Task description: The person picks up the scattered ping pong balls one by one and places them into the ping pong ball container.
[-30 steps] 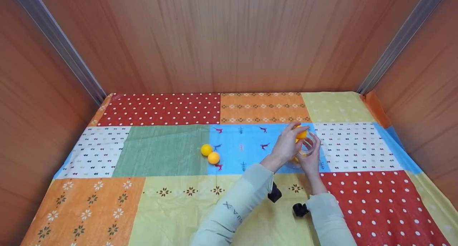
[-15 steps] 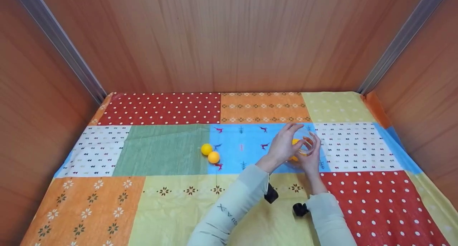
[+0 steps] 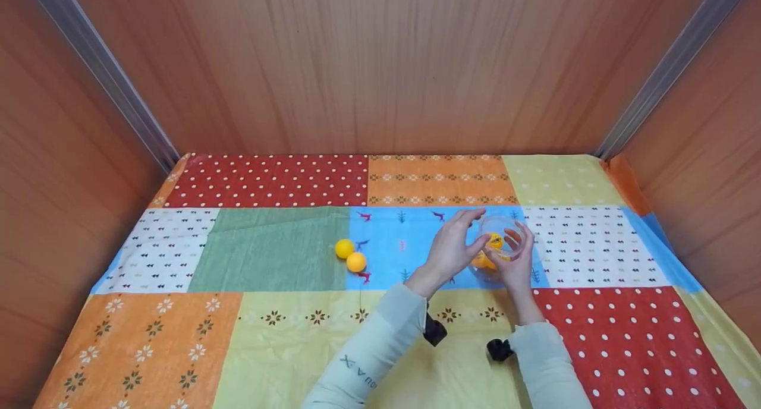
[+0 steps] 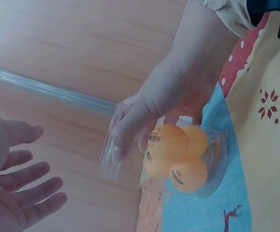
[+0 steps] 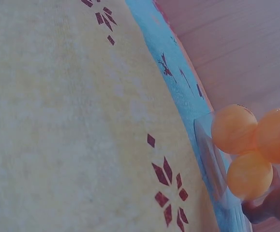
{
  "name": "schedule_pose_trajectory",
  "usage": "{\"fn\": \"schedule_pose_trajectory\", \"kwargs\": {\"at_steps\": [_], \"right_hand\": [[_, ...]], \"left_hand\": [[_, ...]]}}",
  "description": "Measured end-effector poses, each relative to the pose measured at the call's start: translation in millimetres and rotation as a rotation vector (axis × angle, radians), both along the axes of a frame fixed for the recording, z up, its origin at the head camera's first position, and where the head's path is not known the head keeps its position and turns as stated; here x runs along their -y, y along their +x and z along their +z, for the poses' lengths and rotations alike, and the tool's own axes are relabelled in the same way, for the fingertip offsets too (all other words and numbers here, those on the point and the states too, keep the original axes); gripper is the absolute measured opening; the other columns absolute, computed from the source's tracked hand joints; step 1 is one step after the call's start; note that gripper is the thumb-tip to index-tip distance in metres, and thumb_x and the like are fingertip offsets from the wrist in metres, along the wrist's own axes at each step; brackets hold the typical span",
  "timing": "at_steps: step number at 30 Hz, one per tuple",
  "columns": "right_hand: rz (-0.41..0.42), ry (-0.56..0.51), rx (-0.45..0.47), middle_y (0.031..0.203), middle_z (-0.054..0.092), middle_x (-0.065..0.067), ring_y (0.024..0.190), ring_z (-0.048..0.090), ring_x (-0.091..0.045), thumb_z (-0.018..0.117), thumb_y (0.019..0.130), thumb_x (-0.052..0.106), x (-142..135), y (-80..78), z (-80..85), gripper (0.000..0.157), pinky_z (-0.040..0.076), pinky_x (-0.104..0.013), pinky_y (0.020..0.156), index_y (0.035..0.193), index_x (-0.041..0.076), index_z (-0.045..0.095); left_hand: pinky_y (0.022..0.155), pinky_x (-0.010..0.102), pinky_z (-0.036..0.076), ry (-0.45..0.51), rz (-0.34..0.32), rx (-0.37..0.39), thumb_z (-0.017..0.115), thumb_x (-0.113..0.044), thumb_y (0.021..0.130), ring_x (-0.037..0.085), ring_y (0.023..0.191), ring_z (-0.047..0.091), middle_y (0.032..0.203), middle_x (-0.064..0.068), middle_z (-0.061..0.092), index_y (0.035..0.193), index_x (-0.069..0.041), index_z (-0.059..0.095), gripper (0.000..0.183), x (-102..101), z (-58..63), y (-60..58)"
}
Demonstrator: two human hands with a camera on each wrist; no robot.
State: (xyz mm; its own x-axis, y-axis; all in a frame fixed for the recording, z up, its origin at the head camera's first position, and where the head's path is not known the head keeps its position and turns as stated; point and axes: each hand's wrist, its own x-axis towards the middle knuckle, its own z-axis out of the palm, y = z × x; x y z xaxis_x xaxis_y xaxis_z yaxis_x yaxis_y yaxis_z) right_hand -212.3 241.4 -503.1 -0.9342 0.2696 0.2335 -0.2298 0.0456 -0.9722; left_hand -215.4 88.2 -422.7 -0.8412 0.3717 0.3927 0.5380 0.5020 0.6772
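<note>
My right hand (image 3: 516, 265) grips a clear jar (image 3: 498, 221) near its rim, at the right of the blue patch. Inside lie several orange ping-pong balls (image 4: 188, 175), some with dark print; in the right wrist view, orange balls (image 5: 249, 175) show through the clear wall. Just left of the jar, my left hand (image 3: 447, 249) holds nothing. Its fingers are spread and apart from the jar in the left wrist view. Two more balls, a yellow-orange one (image 3: 343, 248) and a lighter orange one (image 3: 356, 262), sit side by side on the cloth, left of both hands.
A patchwork cloth (image 3: 285, 349) covers the table. Wooden panels (image 3: 380, 64) close off the back and both sides, with metal strips (image 3: 660, 76) at the corners. A black wrist camera (image 3: 498, 349) is worn on each arm.
My left hand held an orange ball over the jar mouth and let go of it; the ball is now inside. The hand then drew back left and opened. My right hand stayed put.
</note>
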Motion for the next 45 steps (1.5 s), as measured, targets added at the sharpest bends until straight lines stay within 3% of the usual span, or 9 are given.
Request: {"fn": "schedule_pose_trajectory", "kwargs": {"at_steps": [5,14,20,28,34,39,45], "right_hand": [[-0.013,0.001,0.011,0.129,0.031,-0.025,0.120,0.027,-0.037,0.066,0.074,-0.005,0,0.4,-1.7,0.077,0.022,-0.050,0.099,0.134,0.004,0.019],[-0.033,-0.025,0.010,0.129,0.031,-0.023,0.121,0.029,-0.031,0.066,0.074,-0.006,-8,-8.3,-21.1,0.076,0.022,-0.048,0.100,0.135,0.009,0.021],[-0.011,-0.059,0.002,0.129,0.031,-0.023,0.120,0.029,-0.029,0.065,0.074,-0.009,-8,-8.1,-21.5,0.076,0.022,-0.049,0.099,0.134,0.010,0.022],[0.007,-0.061,0.019,0.130,0.032,-0.021,0.122,0.027,-0.034,0.064,0.073,-0.010,-9,-6.7,-17.9,0.078,0.021,-0.049,0.100,0.135,0.007,0.020],[0.006,-0.063,0.024,0.131,0.031,-0.023,0.122,0.026,-0.033,0.064,0.074,-0.009,-8,-6.8,-17.2,0.077,0.021,-0.049,0.100,0.135,0.006,0.020],[0.000,-0.057,0.030,0.130,0.031,-0.021,0.121,0.028,-0.031,0.065,0.074,-0.007,-7,-7.1,-18.7,0.078,0.023,-0.046,0.100,0.135,0.010,0.021],[0.004,-0.051,-0.022,0.129,0.030,-0.024,0.121,0.028,-0.032,0.064,0.073,-0.009,-8,-9.4,-21.0,0.076,0.022,-0.047,0.099,0.135,0.010,0.022]], "left_hand": [[0.083,0.023,0.043,0.030,0.013,-0.011,0.060,-0.022,0.085,0.015,0.101,0.052,0.115,0.005,0.054,0.123,-0.007,0.051,0.042,12,-5.0,2.2],[0.077,0.020,0.045,0.082,0.036,-0.031,0.061,-0.019,0.084,0.015,0.096,0.054,0.110,0.007,0.056,0.120,-0.005,0.053,0.040,35,-16.3,7.0],[0.079,0.024,0.045,0.135,0.076,-0.024,0.061,-0.020,0.084,0.014,0.094,0.054,0.110,0.005,0.057,0.119,-0.006,0.054,0.038,51,-28.3,12.3],[0.070,0.023,0.047,0.221,0.109,0.028,0.062,-0.016,0.083,0.016,0.090,0.054,0.106,0.005,0.057,0.116,-0.005,0.055,0.035,74,-42.6,18.2],[0.069,0.025,0.048,0.287,0.175,0.100,0.062,-0.015,0.083,0.017,0.088,0.054,0.104,0.005,0.057,0.115,-0.006,0.055,0.034,91,-53.2,21.5],[0.070,0.036,0.050,0.346,0.243,0.176,0.062,-0.014,0.083,0.027,0.088,0.055,0.103,0.009,0.057,0.114,-0.004,0.056,0.033,104,-64.3,23.5],[0.067,0.036,0.049,0.384,0.364,0.159,0.065,-0.015,0.081,0.027,0.086,0.055,0.098,0.007,0.057,0.108,-0.004,0.058,0.031,117,-75.1,23.8]]}}
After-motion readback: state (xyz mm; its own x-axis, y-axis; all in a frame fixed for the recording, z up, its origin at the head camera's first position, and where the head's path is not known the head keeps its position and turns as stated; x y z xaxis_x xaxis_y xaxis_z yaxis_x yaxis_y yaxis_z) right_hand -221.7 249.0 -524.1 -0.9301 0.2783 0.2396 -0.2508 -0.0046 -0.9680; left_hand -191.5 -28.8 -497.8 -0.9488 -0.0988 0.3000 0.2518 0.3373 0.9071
